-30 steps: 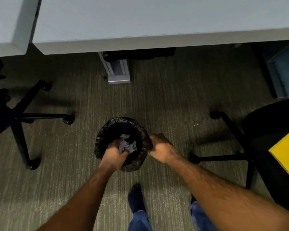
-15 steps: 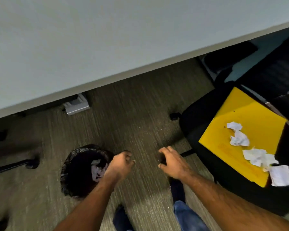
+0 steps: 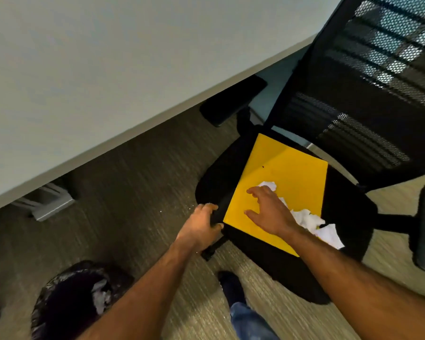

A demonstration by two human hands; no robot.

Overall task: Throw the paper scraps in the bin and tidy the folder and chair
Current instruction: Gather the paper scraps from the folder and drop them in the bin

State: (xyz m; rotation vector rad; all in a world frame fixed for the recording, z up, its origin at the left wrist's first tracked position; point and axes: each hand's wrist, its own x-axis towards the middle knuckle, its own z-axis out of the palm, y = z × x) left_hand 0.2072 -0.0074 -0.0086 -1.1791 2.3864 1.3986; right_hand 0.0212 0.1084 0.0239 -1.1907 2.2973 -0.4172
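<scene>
white paper scraps (image 3: 307,218) crumpled on the yellow folder (image 3: 282,177), near its right edge, one past its near corner. folder flat on the black chair (image 3: 260,261) seat. right hand (image 3: 271,212) spread open over the scraps, fingers (image 3: 252,191) splayed, gripping nothing. left hand (image 3: 200,228) curled round the seat's front left edge. bin (image 3: 59,300) on carpet, lower left, scraps inside.

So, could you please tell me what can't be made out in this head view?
- Paper scraps on the yellow folder: some hidden under the right hand, so no count.
- Folder's near corner: covered by the right forearm.
- Bin: blurred, cut by the bottom edge; fill unclear.
- Left hand at the chair seat edge: grip unclear.
</scene>
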